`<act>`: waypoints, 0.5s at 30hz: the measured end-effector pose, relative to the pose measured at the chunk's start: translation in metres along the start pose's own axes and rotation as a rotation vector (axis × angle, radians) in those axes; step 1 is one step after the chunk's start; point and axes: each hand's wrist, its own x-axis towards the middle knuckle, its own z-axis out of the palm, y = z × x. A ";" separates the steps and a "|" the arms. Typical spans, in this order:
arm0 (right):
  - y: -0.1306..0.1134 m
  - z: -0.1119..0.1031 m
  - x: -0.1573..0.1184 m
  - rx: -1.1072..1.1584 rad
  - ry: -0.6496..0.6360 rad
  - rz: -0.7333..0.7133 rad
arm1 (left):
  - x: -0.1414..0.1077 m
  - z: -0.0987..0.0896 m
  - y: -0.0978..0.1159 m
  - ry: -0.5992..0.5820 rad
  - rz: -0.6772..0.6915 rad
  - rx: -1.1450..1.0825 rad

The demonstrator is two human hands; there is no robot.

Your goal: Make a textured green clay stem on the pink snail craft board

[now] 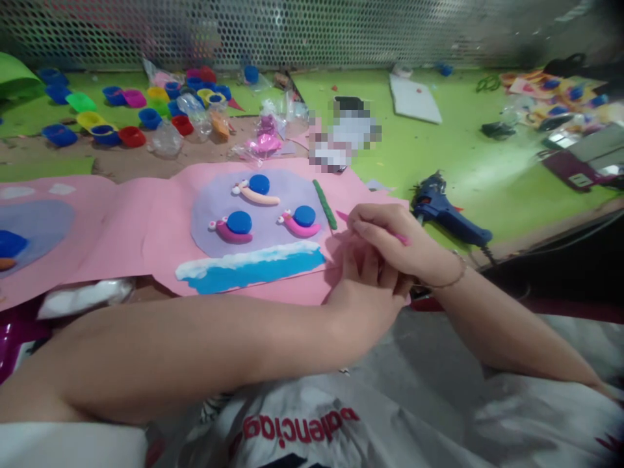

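My right hand (397, 234) is closed around a thin pink pointed tool (400, 238), possibly a clay-modelling tool, its tip over the pink paper sheet (166, 214). Below it, my left hand (368, 286) rests on the sheet's right edge with fingers spread, partly covered by the right hand. Beside the tool's tip lies a green clay strip (325, 205). On a lilac paper patch (207, 224) sit three clay snails with blue cap shells: a peach snail (260, 196), a purple snail (229, 231) and a pink snail (299, 225). A blue-and-white strip (253, 268) runs beneath them.
Coloured plastic caps (104, 133) and clear bags (166, 140) lie at the back left. A blue glue gun (448, 214) lies right of my hands. Further back are a white board (414, 99) and a perforated metal panel (244, 32).
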 end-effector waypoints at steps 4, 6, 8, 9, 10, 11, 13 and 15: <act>-0.002 -0.004 -0.019 0.077 0.141 0.036 | -0.002 -0.002 0.002 0.016 0.079 0.056; -0.005 0.000 -0.028 0.010 0.202 0.068 | -0.008 -0.004 0.007 0.042 0.101 0.117; -0.009 0.008 -0.034 -0.037 0.282 0.095 | -0.016 -0.005 0.013 0.119 0.072 0.162; -0.011 0.012 -0.036 -0.029 0.332 0.108 | -0.019 -0.005 0.016 0.159 0.057 0.176; -0.012 0.017 -0.037 -0.003 0.383 0.120 | -0.023 -0.005 0.018 0.184 0.046 0.187; -0.013 0.022 -0.037 0.025 0.428 0.131 | -0.025 -0.005 0.020 0.188 0.036 0.194; -0.015 0.030 -0.036 0.017 0.466 0.124 | -0.027 -0.004 0.021 0.158 0.002 0.192; -0.015 0.034 -0.035 -0.047 0.463 0.097 | -0.027 -0.002 0.020 0.117 -0.041 0.182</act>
